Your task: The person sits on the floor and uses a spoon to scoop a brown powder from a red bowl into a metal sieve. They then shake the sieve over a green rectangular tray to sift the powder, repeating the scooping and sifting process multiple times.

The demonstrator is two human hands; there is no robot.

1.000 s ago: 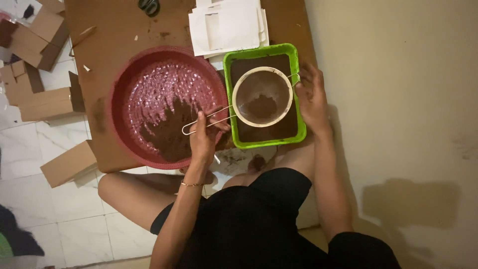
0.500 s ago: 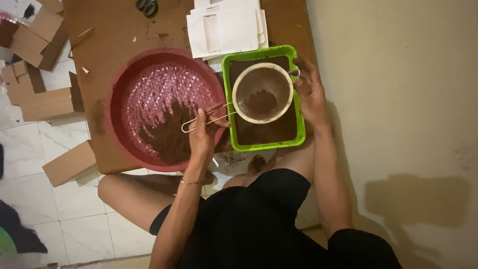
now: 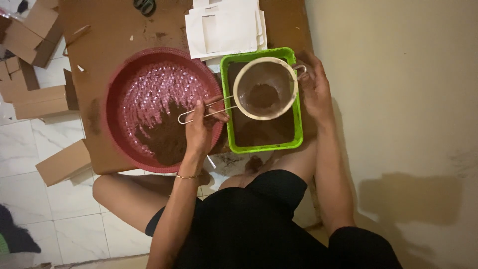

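My left hand (image 3: 200, 130) grips the wire handle of a round mesh sieve (image 3: 265, 88) with a pale rim. The sieve holds a small heap of brown powder and hangs over a green rectangular tub (image 3: 297, 121) with brown powder in its bottom. My right hand (image 3: 314, 87) rests against the sieve's far rim and the tub's right edge. To the left lies a round red woven tray (image 3: 119, 94) with a pile of brown powder near its front.
Tray and tub sit on a brown cardboard sheet (image 3: 114, 30) on a white tiled floor. White paper pouches (image 3: 224, 27) lie behind the tub. Small cardboard boxes (image 3: 40, 99) are scattered at the left. A pale wall (image 3: 398, 99) runs along the right.
The sieve has shifted slightly over the tub and the powder in it has gathered toward the middle. Both hands keep their hold.
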